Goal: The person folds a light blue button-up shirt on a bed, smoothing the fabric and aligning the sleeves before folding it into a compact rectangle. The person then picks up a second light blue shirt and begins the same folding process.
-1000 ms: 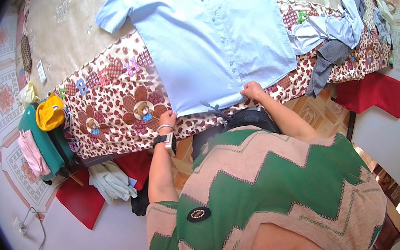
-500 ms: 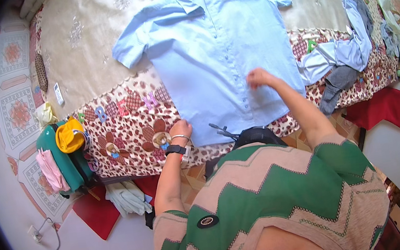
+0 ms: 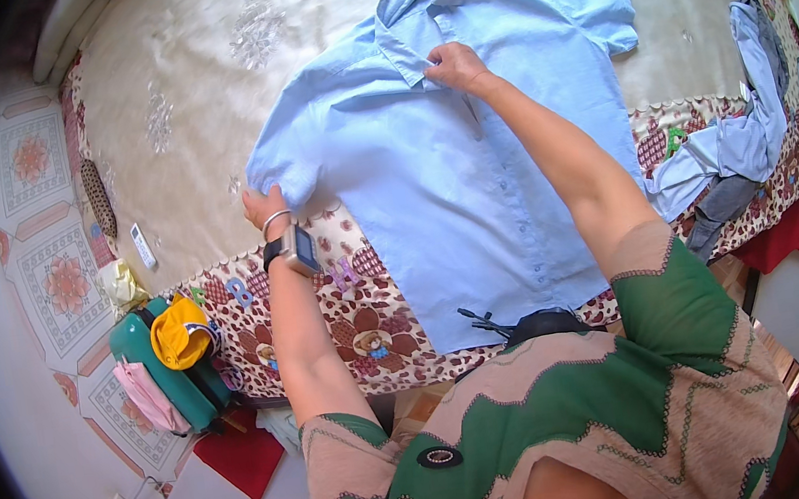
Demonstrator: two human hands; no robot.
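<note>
A light blue short-sleeved button-up shirt (image 3: pixel 433 195) lies spread front side up on the bed, its collar (image 3: pixel 402 55) at the far end. My left hand (image 3: pixel 264 205) is closed on the cuff of the shirt's left-side sleeve, a bracelet and a watch-like device (image 3: pixel 301 250) on that wrist. Over the chest of the shirt reaches my right arm. Just below the collar, my right hand (image 3: pixel 456 68) pinches the shirt front by the collar point. The hem lies near my waist, where dark cords (image 3: pixel 483 321) rest over it.
The bed has a beige cover (image 3: pixel 197 165) and a patterned edge. At the right lie crumpled light blue and grey clothes (image 3: pixel 709 148). On the left stands a green case (image 3: pixel 153 358) with a yellow cap (image 3: pixel 179 334) and a pink cloth (image 3: pixel 148 396). A white remote (image 3: pixel 143 245) lies near it.
My left hand has gone from the lower hem up to the sleeve cuff and taken hold of it. From the lower button front, my right hand has moved up to the collar. The view has shifted.
</note>
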